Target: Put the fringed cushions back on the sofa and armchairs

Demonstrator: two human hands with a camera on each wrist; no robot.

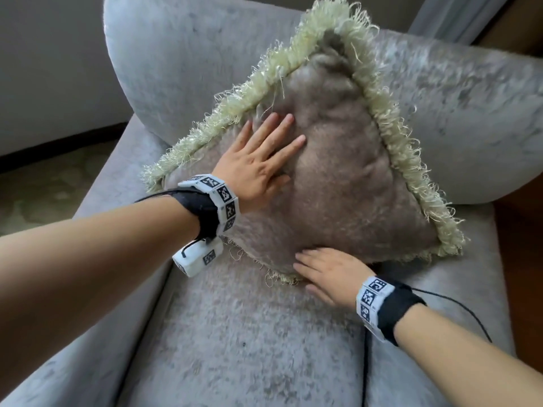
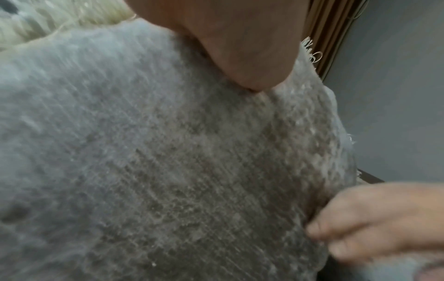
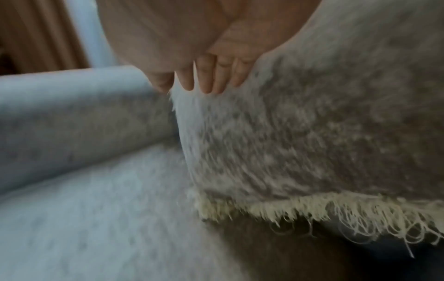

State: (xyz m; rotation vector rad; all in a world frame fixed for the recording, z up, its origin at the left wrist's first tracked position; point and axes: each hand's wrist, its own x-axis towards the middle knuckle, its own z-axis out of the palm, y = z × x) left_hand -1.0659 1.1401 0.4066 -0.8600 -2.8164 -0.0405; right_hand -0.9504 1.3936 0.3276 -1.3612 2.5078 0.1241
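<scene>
Both hands lie flat: the left hand [image 1: 258, 165] presses the fringed cushion [image 1: 338, 183] with spread, straight fingers, while the right hand [image 1: 332, 274] rests open-palmed at its lower corner. Propped on one point against the armchair [image 1: 176, 69] backrest, the cushion may slump forward once released. It is taupe plush, dented, with shaggy cream fringe.
</scene>
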